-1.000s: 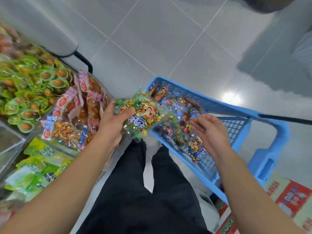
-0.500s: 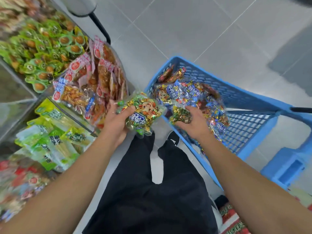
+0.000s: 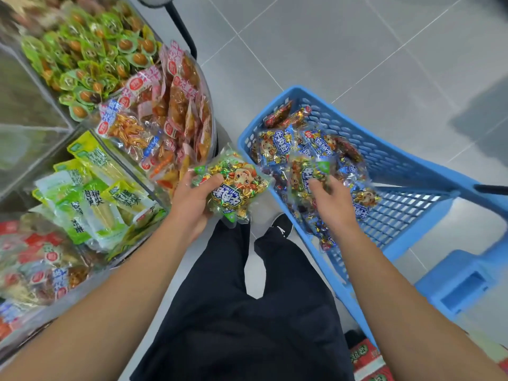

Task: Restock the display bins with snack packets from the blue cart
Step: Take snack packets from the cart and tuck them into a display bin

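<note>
Nearest the body, the left hand (image 3: 192, 196) grips a green-edged snack packet (image 3: 236, 185), thumb curled over its top edge and fingers underneath, holding it in the gap between the display bins and the blue cart (image 3: 406, 171). It looks like more than one packet may be stacked in that grip, though the pictures do not settle this.

The step in hand appears to be gathering a handful from the cart before loading a bin. To do it well, the left hand should keep its packets flat and squared so each new one slides on top without slipping. These wrappers look slick and crinkly, so a pinch near a sealed edge should hold better than a squeeze on the lumpy middle.

A little further out, the right hand (image 3: 332, 199) reaches into the cart with fingers curled onto a packet in the heap (image 3: 310, 169). It seems to be pinching that packet, which lies among the blue-edged packets (image 3: 277, 145) filling the near half of the cart. Lifting one straight up should avoid dragging its neighbours over the rim.

To the left, the bins hold pale green packets (image 3: 90, 193), then red-labelled ones (image 3: 162, 119), with green egg-shaped snacks (image 3: 90, 53) farthest.
</note>
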The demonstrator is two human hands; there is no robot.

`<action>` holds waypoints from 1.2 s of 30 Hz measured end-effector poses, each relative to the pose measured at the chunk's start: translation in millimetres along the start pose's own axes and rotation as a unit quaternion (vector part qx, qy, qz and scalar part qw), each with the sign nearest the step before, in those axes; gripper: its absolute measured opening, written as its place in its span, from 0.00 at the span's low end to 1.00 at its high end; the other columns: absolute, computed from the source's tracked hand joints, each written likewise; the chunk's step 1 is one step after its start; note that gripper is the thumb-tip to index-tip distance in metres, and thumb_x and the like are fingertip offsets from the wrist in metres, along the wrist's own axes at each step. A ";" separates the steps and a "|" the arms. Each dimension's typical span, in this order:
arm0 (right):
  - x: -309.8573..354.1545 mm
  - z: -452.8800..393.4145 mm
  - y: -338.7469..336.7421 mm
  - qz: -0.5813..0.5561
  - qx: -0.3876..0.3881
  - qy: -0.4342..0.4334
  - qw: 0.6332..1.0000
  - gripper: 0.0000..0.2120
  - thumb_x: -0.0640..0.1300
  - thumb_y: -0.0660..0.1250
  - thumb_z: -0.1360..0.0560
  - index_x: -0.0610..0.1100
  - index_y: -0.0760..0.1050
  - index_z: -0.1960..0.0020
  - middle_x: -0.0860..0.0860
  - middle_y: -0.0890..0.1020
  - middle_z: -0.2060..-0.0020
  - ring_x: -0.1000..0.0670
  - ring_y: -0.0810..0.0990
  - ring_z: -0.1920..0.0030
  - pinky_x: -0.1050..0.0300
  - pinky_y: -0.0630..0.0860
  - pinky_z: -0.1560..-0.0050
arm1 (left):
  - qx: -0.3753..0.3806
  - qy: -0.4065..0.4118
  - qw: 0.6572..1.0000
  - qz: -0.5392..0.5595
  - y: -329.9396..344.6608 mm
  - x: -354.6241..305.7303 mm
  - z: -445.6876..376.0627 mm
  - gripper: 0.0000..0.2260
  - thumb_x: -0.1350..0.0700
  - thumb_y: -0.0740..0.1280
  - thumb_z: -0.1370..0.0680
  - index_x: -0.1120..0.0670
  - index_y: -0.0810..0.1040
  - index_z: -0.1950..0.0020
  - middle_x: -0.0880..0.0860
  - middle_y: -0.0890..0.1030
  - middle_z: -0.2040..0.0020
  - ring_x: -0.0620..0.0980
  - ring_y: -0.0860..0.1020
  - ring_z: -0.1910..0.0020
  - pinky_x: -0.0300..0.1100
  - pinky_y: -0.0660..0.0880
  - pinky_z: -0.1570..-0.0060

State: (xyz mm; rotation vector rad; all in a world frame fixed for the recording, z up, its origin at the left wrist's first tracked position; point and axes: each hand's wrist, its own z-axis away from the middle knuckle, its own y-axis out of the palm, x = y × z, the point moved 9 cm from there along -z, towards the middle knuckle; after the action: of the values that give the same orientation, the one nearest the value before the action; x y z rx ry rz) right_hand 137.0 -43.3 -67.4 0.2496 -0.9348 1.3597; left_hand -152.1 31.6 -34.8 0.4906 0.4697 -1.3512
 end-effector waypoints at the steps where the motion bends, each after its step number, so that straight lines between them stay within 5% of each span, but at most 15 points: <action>1: 1.5 8.9 -8.8 -0.058 0.008 0.030 0.998 0.16 0.54 0.66 0.21 0.42 0.77 0.44 0.49 0.82 0.55 0.55 0.80 0.56 0.48 0.76 0.47 | -0.002 0.006 1.000 0.009 0.3 -3.5 8.8 0.20 0.63 0.72 0.24 0.47 0.74 0.36 0.54 0.86 0.46 0.56 0.85 0.47 0.65 0.78 0.42; 3: 8.3 28.0 -18.1 -0.192 0.043 0.087 0.977 0.21 0.52 0.67 0.21 0.40 0.73 0.33 0.49 0.83 0.43 0.49 0.82 0.43 0.43 0.74 0.36 | -0.005 0.018 0.999 0.025 0.6 -12.5 29.1 0.20 0.63 0.72 0.24 0.48 0.74 0.36 0.56 0.85 0.43 0.59 0.84 0.44 0.67 0.76 0.40; 5: 27.0 44.9 -22.6 -0.266 0.083 0.093 0.956 0.17 0.48 0.67 0.21 0.41 0.76 0.36 0.46 0.84 0.44 0.46 0.83 0.44 0.39 0.75 0.36 | -0.013 0.029 0.999 0.041 -3.5 -21.9 50.8 0.22 0.63 0.72 0.24 0.49 0.72 0.33 0.59 0.83 0.39 0.61 0.82 0.41 0.68 0.75 0.40; 8: 57.2 68.3 -25.0 -0.241 0.124 0.054 0.961 0.16 0.53 0.72 0.27 0.45 0.81 0.44 0.46 0.86 0.47 0.45 0.85 0.47 0.37 0.75 0.38 | -0.019 0.061 0.997 0.050 -15.5 -37.9 84.6 0.18 0.62 0.71 0.23 0.47 0.73 0.38 0.58 0.84 0.42 0.55 0.85 0.50 0.63 0.79 0.45; 11: 93.7 97.3 -15.5 -0.174 0.163 -0.001 0.971 0.27 0.63 0.73 0.33 0.50 0.80 0.40 0.48 0.85 0.44 0.43 0.82 0.42 0.34 0.73 0.36 | -0.031 0.093 0.993 0.073 -37.7 -49.8 117.6 0.27 0.61 0.72 0.27 0.49 0.69 0.30 0.51 0.87 0.52 0.50 0.86 0.57 0.55 0.82 0.54; 14: 131.0 128.2 5.7 -0.107 0.195 -0.060 0.973 0.25 0.69 0.72 0.36 0.56 0.81 0.44 0.51 0.85 0.47 0.45 0.83 0.43 0.35 0.75 0.38 | -0.060 0.099 0.984 0.133 -76.3 -48.9 145.1 0.34 0.60 0.72 0.26 0.48 0.62 0.24 0.51 0.83 0.44 0.50 0.85 0.51 0.54 0.80 0.52; 19: 175.7 178.3 66.6 -0.111 0.253 -0.107 0.955 0.04 0.48 0.71 0.24 0.50 0.85 0.53 0.47 0.87 0.54 0.49 0.85 0.56 0.53 0.83 0.55 | -0.116 0.124 0.959 0.225 -163.0 -39.2 178.3 0.33 0.61 0.69 0.22 0.54 0.57 0.20 0.58 0.77 0.31 0.57 0.79 0.36 0.55 0.77 0.43; 24: 200.2 236.6 152.7 -0.110 0.334 -0.079 0.933 0.09 0.44 0.67 0.21 0.48 0.84 0.57 0.50 0.86 0.60 0.53 0.84 0.63 0.59 0.79 0.69 | -0.178 0.157 0.920 0.312 -261.3 -27.6 213.0 0.32 0.60 0.68 0.21 0.56 0.58 0.20 0.62 0.75 0.29 0.63 0.78 0.36 0.56 0.80 0.52; 28: 211.7 281.0 220.6 -0.124 0.355 -0.070 0.924 0.02 0.40 0.67 0.22 0.45 0.78 0.53 0.47 0.83 0.56 0.50 0.82 0.58 0.56 0.80 0.68 | -0.178 0.189 0.890 0.375 -334.8 -24.1 241.5 0.31 0.59 0.68 0.22 0.59 0.61 0.21 0.64 0.78 0.34 0.62 0.82 0.45 0.57 0.83 0.63; 31: 215.2 313.7 270.5 -0.118 0.355 -0.082 0.924 0.03 0.36 0.66 0.23 0.44 0.75 0.53 0.45 0.76 0.53 0.47 0.76 0.51 0.54 0.80 0.67 | -0.182 0.203 0.878 0.393 -390.5 -23.3 257.8 0.31 0.57 0.70 0.24 0.60 0.65 0.23 0.64 0.79 0.34 0.63 0.80 0.40 0.53 0.83 0.59; 36: 236.1 363.3 342.1 -0.056 0.372 -0.136 0.917 0.02 0.37 0.70 0.25 0.42 0.78 0.55 0.48 0.80 0.56 0.50 0.80 0.54 0.51 0.83 0.60 | -0.192 0.233 0.863 0.406 -474.5 -34.8 272.9 0.29 0.58 0.71 0.24 0.57 0.67 0.25 0.60 0.83 0.42 0.57 0.84 0.53 0.51 0.83 0.60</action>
State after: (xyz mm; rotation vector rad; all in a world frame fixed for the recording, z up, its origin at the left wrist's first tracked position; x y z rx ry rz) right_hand -343.1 -25.3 204.5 1.0804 -0.5700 1.5485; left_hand -615.6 -171.1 176.9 0.5899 0.7969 -0.2951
